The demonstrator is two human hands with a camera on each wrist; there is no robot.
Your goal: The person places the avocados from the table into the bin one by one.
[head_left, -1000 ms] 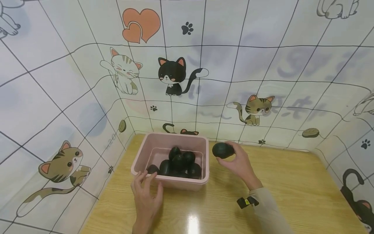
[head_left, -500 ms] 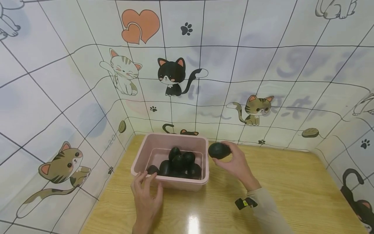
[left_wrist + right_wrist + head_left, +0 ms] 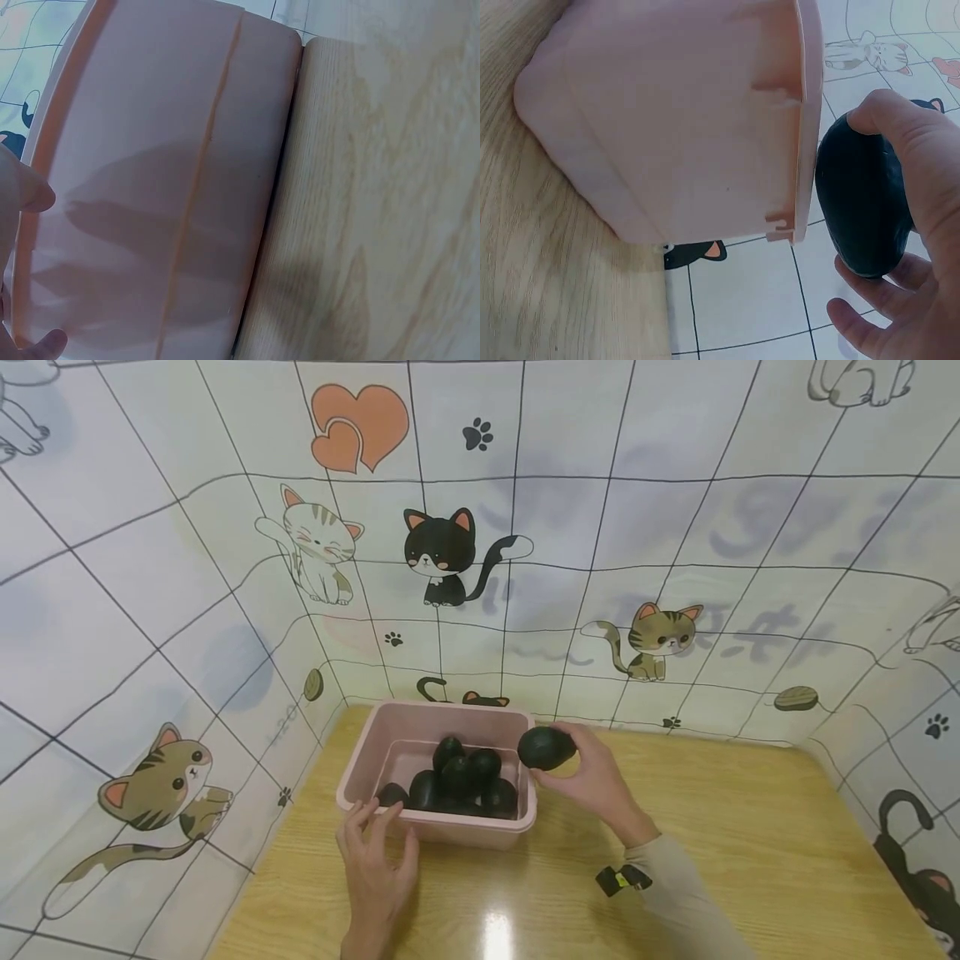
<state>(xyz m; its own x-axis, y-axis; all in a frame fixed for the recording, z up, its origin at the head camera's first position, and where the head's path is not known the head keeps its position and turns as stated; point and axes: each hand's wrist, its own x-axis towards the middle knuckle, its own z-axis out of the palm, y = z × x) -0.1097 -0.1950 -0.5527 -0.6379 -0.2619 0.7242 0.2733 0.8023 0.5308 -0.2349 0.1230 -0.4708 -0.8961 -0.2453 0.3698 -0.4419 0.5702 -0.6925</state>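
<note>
A dark green avocado [image 3: 542, 748] is held between the thumb and fingers of my right hand [image 3: 592, 781]. It hangs at the right rim of a pink plastic bin [image 3: 435, 833], overlapping that rim in the head view. From the right wrist, the avocado [image 3: 861, 196] shows just beyond the bin's edge, thumb on one end and fingers at the other. Several more avocados [image 3: 457, 777] lie piled inside the bin, mostly toward its near right. My left hand [image 3: 377, 868] grips the near left rim, fingertips bent over it and thumb on the outer side.
The bin stands on a light wood table [image 3: 712, 827], close to the back wall [image 3: 555, 610], which is covered with cat-patterned sheeting. Similar sheeting runs down the left and right sides. A small black device [image 3: 624, 880] sits at my right wrist.
My right hand has moved left with the avocado, from beside the bin to its right rim. The left hand and the pile in the bin stay put.
</note>
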